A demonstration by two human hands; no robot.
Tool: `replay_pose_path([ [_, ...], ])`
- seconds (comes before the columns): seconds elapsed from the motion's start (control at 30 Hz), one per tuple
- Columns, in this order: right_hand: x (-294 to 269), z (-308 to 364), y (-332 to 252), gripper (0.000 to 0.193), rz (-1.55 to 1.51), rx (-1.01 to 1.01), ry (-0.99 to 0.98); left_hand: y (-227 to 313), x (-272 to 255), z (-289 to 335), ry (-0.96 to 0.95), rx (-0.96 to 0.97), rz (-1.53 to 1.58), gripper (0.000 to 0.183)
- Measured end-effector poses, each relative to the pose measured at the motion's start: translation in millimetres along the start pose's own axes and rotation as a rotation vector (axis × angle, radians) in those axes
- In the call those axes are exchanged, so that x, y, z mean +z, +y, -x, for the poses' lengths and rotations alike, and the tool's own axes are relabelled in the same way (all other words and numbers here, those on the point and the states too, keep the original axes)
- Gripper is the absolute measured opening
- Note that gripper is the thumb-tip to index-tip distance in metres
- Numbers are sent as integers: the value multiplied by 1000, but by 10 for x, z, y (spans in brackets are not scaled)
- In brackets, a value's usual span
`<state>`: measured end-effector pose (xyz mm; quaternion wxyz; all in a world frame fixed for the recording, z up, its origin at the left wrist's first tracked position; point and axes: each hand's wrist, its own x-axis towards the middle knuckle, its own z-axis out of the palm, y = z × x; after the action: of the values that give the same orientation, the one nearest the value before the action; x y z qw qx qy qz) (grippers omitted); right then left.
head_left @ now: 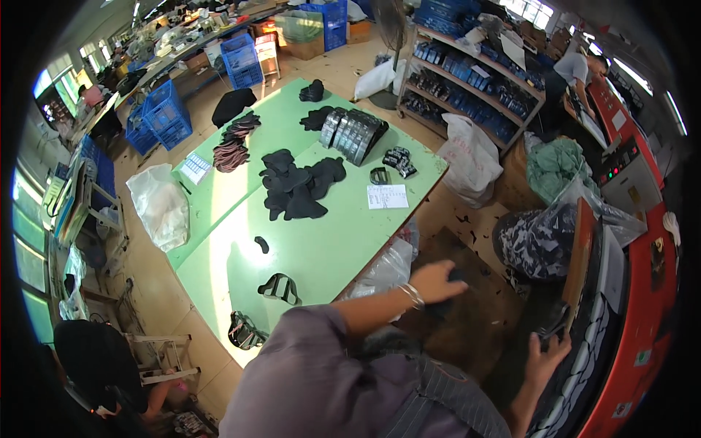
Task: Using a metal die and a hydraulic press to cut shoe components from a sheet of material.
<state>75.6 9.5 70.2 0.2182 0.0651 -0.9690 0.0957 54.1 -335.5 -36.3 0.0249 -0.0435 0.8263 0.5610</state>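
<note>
My left hand (438,282), with a bracelet at the wrist, reaches rightward past the table's near edge. Its fingers are curled, and a dark bluish thing shows beside the fingertips; its kind is unclear. At lower right, my right hand (548,359) pinches a small dark curved piece (558,321) beside the red machine (634,314). Dark pieces with pale edges (584,358) lie in a row along the machine's side. On the green table (226,252) are a heap of black fabric pieces (299,186), a row of patterned curved pieces (354,136) and a black strap piece (279,287).
A bag with a grey camouflage pattern (537,244) stands between table and machine. White sacks (467,160) and a loaded shelf rack (475,77) are beyond. One person (577,73) works at the machine's far end; another in black (98,365) is at lower left. Blue crates (166,113) stand at left.
</note>
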Motion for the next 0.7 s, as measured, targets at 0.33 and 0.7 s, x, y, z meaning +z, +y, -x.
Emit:
replay_pose_path([
  [0.33, -161, 355, 1751, 60, 598, 602, -208, -1094, -2236, 67, 345, -144, -1000, 52],
  [0.7, -1115, 896, 2603, 64, 329, 714, -73, -1145, 264, -143, -581, -14, -624, 26],
])
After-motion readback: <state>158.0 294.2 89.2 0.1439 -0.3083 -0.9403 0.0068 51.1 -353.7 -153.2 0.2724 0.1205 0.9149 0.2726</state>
